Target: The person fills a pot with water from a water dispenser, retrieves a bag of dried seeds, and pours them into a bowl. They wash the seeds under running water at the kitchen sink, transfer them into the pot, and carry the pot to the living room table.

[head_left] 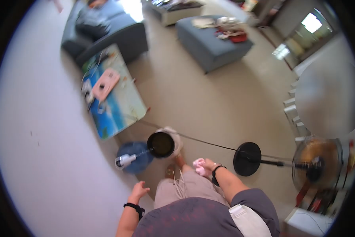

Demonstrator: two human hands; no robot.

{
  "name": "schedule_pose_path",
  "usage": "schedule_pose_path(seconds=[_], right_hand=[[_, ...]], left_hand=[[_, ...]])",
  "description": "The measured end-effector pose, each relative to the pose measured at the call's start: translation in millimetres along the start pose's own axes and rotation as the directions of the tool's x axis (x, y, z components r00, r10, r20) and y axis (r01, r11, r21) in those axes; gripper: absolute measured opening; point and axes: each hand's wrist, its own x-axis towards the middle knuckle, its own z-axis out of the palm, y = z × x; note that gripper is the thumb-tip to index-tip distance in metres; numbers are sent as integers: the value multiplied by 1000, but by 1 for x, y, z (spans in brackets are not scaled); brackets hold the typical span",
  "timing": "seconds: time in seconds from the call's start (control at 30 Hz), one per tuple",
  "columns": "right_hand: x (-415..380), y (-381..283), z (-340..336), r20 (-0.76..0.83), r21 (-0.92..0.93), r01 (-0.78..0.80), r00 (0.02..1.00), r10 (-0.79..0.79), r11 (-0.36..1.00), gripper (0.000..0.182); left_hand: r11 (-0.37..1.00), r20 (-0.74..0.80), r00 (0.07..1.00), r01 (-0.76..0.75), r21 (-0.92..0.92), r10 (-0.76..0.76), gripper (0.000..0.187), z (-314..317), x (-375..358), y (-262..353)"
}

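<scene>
My right hand [210,164] is closed around a crumpled pink cloth [200,167] beside my right thigh. My left hand [139,190] hangs by my left side near the wall, its fingers partly spread and holding nothing. Ahead of it stands a blue water jug [140,168] with a white pump dispenser [125,160] on top. From the spout a thin stream of water runs into a black pot [161,144]. The pot rests on a pale round stool or bin [176,139], mostly hidden under it.
A cable [201,140] crosses the floor to the black fan base [247,158], with the fan [318,166] at right. A beach-print table [126,102] carries a pink case [106,85]. Beyond are a grey sofa [126,33] and ottoman [205,47]. A round table [329,98] stands right.
</scene>
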Motion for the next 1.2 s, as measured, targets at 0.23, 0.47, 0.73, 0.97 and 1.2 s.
schedule_pose_path(seconds=[0.23, 0.47, 0.73, 0.97, 1.2], right_hand=[[-116, 194, 5, -436, 368, -300, 781, 448, 880, 51], [-299, 274, 64, -439, 890, 310, 780, 446, 333, 54], [-585, 349, 71, -784, 396, 806, 546, 294, -439, 64], [-610, 497, 94, -969, -110, 739, 68, 236, -665, 51], [-690, 571, -35, -832, -118, 992, -122, 542, 42, 49]], left_hand=[[896, 253, 927, -343, 281, 276, 64, -29, 54, 90], [573, 520, 726, -681, 456, 450, 72, 46, 34, 271], [-122, 979, -15, -992, 10, 202, 61, 396, -149, 435], [265, 953, -220, -951, -162, -209, 67, 607, -433, 513], [-401, 817, -576, -750, -526, 7, 78, 816, -516, 528]])
